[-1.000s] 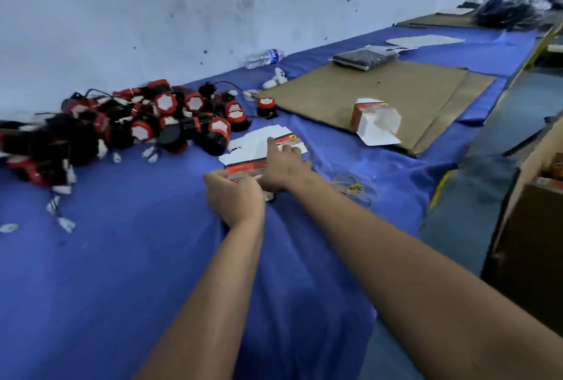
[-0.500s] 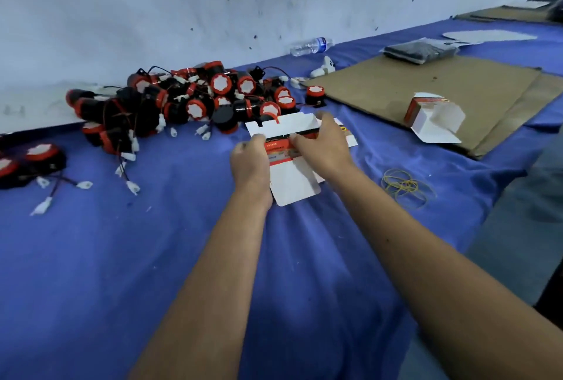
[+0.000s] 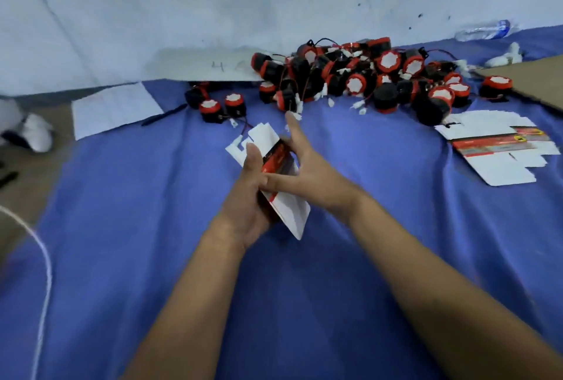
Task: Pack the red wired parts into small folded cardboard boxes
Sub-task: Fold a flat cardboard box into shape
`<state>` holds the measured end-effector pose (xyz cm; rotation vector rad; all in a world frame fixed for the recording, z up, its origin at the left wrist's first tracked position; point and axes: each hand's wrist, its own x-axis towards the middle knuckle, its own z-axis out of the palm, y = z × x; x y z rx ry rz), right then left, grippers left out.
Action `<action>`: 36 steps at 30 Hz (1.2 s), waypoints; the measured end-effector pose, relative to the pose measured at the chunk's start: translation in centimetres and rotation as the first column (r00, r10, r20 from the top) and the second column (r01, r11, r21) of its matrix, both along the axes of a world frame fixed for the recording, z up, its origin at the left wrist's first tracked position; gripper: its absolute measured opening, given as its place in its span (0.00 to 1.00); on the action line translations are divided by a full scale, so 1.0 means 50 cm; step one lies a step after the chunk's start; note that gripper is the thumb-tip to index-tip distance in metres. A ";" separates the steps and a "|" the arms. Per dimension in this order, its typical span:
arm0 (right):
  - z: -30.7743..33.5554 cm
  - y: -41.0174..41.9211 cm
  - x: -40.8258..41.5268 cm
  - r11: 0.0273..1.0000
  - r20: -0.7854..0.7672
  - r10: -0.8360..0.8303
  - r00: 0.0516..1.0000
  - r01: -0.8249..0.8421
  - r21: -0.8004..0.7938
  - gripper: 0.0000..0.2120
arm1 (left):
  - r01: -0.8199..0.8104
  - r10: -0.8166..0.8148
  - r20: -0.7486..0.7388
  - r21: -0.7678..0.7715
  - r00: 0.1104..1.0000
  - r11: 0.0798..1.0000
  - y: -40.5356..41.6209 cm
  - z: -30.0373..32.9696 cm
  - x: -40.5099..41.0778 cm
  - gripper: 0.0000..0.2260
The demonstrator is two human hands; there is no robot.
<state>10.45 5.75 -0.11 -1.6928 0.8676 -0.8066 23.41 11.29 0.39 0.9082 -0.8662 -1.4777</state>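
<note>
Step in hand: a flat box blank (image 3: 275, 178) is held up off the blue cloth (image 3: 128, 227) and is judged to be in the course of being opened into shape.
Left hand (image 3: 249, 197): curled round the blank's left edge, thumb laid up along the red printed band; the blank is gripped.
Right hand (image 3: 307, 172): the thumb is pressed on the blank's face, the forefinger is stretched straight toward the pile; the other fingers are hidden behind the card, so the grip is only partly seen.
Task's things: the red wired parts (image 3: 359, 78) are heaped against the wall, well apart from the hands; a few strays (image 3: 219, 107) lie just beyond the blank. The spare blanks (image 3: 496, 145) lie flat at the right.
Risk, creasing: a flap may be bent the wrong way if the panels are squeezed off their score lines.
Risk, slipping: the blank may be dropped, since it is held only by its edges and face.
Risk, snagging: wires may be caught by the outstretched forefinger if it is carried on into the strays.
Difference from earlier: the blank was lying spread on the stack, pressed by both hands; it is now lifted, turned on edge and carried left of the stack.
View: the camera has been swung left, so the brown cardboard sheet (image 3: 536, 81) is now cut by the right border.
</note>
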 end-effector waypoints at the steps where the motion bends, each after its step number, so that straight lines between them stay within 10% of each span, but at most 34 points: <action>1: -0.003 0.005 0.015 1.000 0.002 0.022 1.000 -0.022 0.013 0.61 | 0.003 -0.002 -0.027 0.004 1.000 1.000 0.003 -0.002 0.016 0.39; 8: -0.010 0.029 0.013 0.959 -0.249 -0.077 0.965 0.004 -0.283 0.69 | 0.119 -0.122 -0.106 -0.033 0.987 0.992 -0.015 -0.009 0.036 0.39; 12: -0.004 0.022 0.000 0.781 -0.438 -0.319 0.841 -0.029 -0.624 0.69 | 0.157 -0.147 -0.243 0.022 0.959 0.987 -0.027 -0.008 0.084 0.30; 16: -0.005 0.028 0.001 0.795 -0.469 -0.210 0.858 -0.129 -0.593 0.67 | 0.080 -0.084 0.129 0.036 0.988 0.996 -0.037 -0.027 0.130 0.09; 36: -0.009 0.056 0.018 0.804 -0.481 -0.059 0.875 -0.244 -0.543 0.65 | 0.205 -0.217 0.224 0.076 0.950 0.976 -0.045 -0.041 0.174 0.14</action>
